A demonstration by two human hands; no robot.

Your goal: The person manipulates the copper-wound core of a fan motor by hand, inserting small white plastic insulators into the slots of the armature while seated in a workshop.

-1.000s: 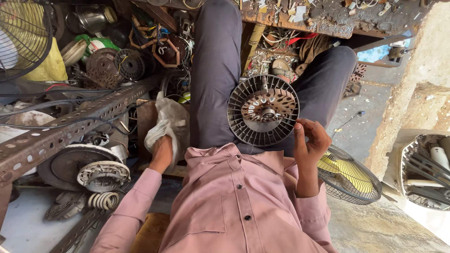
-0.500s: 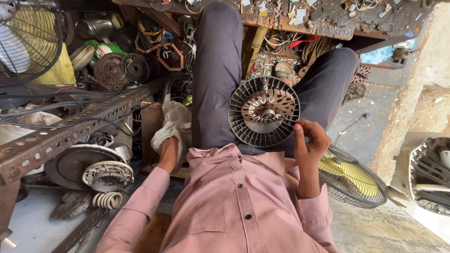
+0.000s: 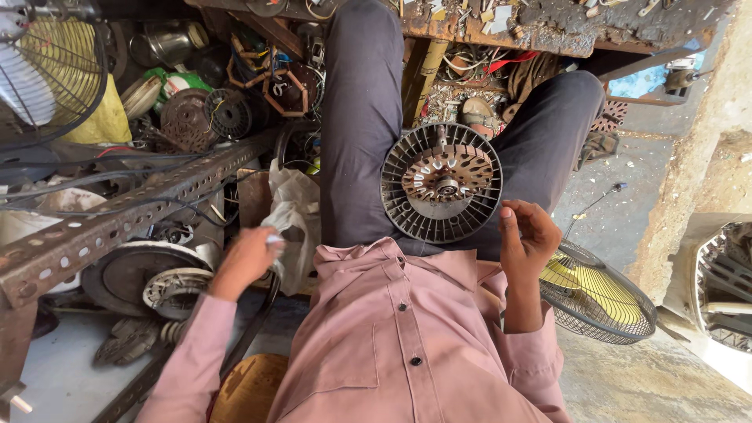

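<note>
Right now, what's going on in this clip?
A person in a pink shirt sits with a round grey fan motor housing resting on their lap. Their right hand is beside its rim, fingers curled, apparently not gripping it. Their left hand reaches to the side and pinches a small pale object at a whitish plastic bag. Fan guards, motor parts and a perforated metal bar crowd the space around them.

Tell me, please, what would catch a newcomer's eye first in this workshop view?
First, the round grey fan motor housing with its radial grille, resting on the seated person's lap at centre. The right hand hovers beside its lower right edge, while the left hand reaches a whitish bag at left. A yellow-bladed caged fan lies at lower right.
</note>
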